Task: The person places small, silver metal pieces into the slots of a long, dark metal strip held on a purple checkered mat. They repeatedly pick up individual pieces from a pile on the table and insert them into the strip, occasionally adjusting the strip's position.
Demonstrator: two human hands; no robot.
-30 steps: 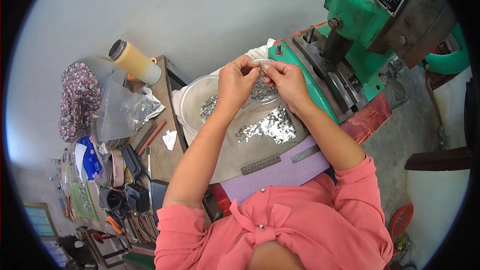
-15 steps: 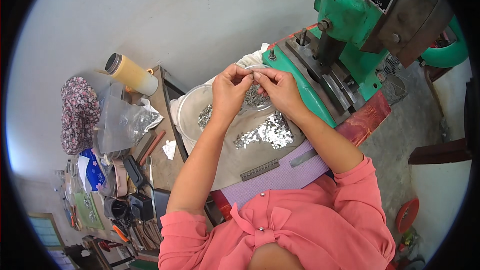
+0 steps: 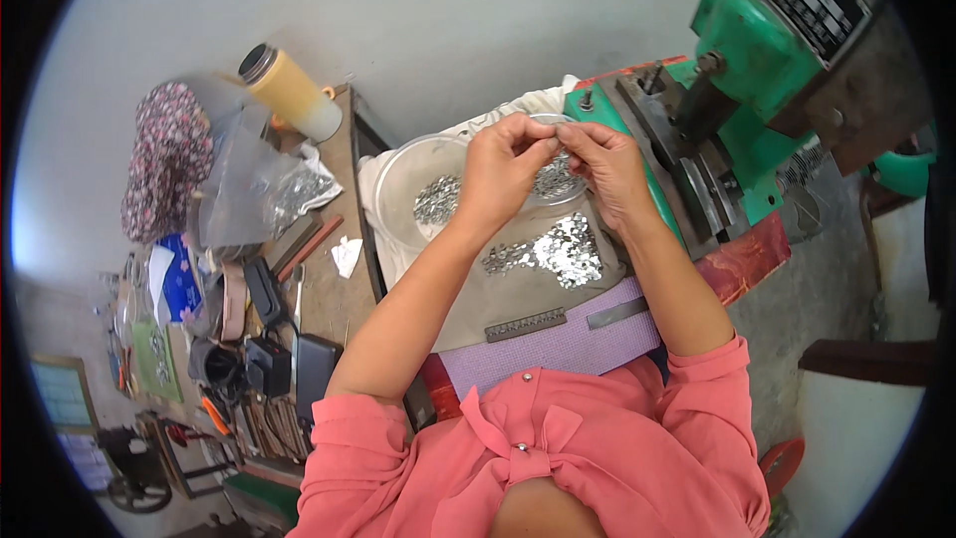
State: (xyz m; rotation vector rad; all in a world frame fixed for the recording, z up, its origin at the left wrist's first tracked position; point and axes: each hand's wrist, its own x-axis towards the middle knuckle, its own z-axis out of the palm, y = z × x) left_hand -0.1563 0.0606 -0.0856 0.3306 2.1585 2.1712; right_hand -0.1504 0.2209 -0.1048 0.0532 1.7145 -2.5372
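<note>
My left hand [image 3: 508,167] and my right hand [image 3: 612,174] meet fingertip to fingertip above the far side of the cloth-covered work surface. Both pinch at the same spot; whatever sits between the fingertips is too small to make out. Partly hidden behind them is a clear round container [image 3: 554,201] with small grey metal pieces [image 3: 560,179]. Left of it stands a larger clear tub [image 3: 383,207], with small silvery pieces [image 3: 436,201] in it. A loose pile of shiny flat metal pieces [image 3: 570,253] lies on the grey-brown cloth [image 3: 463,304] below my hands.
A dark notched strip [image 3: 525,325] and a flat metal strip [image 3: 617,313] lie near a purple mat [image 3: 558,354] before me. To the right rises a green press [image 3: 752,25]. The cluttered left table holds a yellow bottle [image 3: 294,95], plastic bag [image 3: 239,164] and black case [image 3: 317,374].
The view has tilted and shifted, so the surroundings appear moved. My hands stay pinched together over the containers, with the right fingers slightly more spread below the pinch.
</note>
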